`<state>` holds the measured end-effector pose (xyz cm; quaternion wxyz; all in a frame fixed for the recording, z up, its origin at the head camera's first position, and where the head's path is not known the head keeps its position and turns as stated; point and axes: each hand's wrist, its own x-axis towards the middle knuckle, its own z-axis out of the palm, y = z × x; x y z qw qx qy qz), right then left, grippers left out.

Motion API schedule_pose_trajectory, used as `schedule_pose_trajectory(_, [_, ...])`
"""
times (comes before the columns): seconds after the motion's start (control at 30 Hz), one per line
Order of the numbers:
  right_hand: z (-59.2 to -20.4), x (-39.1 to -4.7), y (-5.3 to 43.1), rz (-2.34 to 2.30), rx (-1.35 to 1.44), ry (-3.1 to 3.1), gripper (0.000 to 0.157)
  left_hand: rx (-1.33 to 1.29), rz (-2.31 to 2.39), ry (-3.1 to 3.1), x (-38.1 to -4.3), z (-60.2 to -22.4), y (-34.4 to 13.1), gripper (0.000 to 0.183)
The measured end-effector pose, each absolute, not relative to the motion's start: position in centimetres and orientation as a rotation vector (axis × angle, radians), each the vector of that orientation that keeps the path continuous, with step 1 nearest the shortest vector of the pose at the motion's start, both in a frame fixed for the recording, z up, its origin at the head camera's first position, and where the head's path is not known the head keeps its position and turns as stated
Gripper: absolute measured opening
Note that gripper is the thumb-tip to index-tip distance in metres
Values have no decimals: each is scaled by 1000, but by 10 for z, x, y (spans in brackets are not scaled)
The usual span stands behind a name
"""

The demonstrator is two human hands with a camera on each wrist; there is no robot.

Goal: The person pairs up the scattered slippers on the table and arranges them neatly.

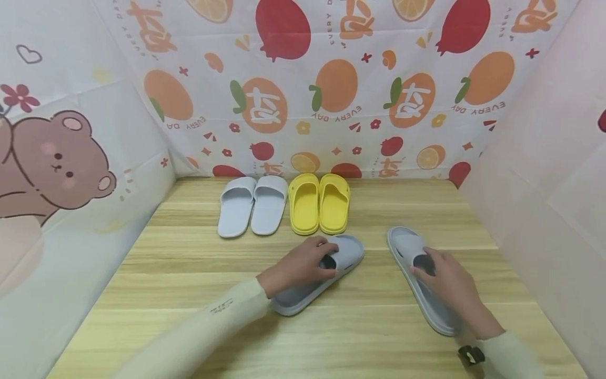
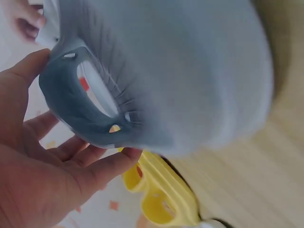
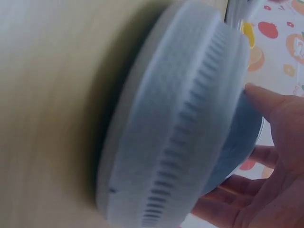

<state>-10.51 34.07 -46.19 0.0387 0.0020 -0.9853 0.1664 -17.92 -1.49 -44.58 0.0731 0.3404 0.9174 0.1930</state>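
Note:
My left hand (image 1: pixel 305 263) grips a blue-grey slipper (image 1: pixel 349 249) by its upper, thumb and fingers spread across the strap's opening. This slipper lies slanted, toe toward the far right, its heel partly behind the wrist. In the left wrist view the thumb and fingertips hold the edge of the cut-out strap. On the right, my right hand (image 1: pixel 450 279) grips a matching slipper (image 1: pixel 406 243) by the strap's rear edge. Its toe points away and to the left, and the hand hides part of the footbed. The ribbed side of its sole (image 3: pixel 156 142) faces the right wrist camera, close over the wood.
Along the back stand a pair of pale grey slippers (image 1: pixel 268 211) and, right beside them, a pair of yellow slippers (image 1: pixel 305 208). Behind the wooden table (image 1: pixel 369 326) hangs a fruit-print cloth (image 1: pixel 303 137). Pale cloth walls (image 1: pixel 535 173) flank both sides.

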Motion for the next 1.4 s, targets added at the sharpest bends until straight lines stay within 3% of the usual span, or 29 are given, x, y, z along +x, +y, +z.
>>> schedule_pose_trajectory(0.47, [-468,-106,321,460,-123,-2975,76,832,543,2849,-184,-449,59,57])
schedule_pose_trajectory(0.77, [-466,-108,309,423,-166,-2968,75,677,429,2948,-188,-459,100,75])
schedule_pose_trajectory(1.4, [-467,-134,288,336,-190,-2904,58,541,430,3104,-195,-459,136,64])
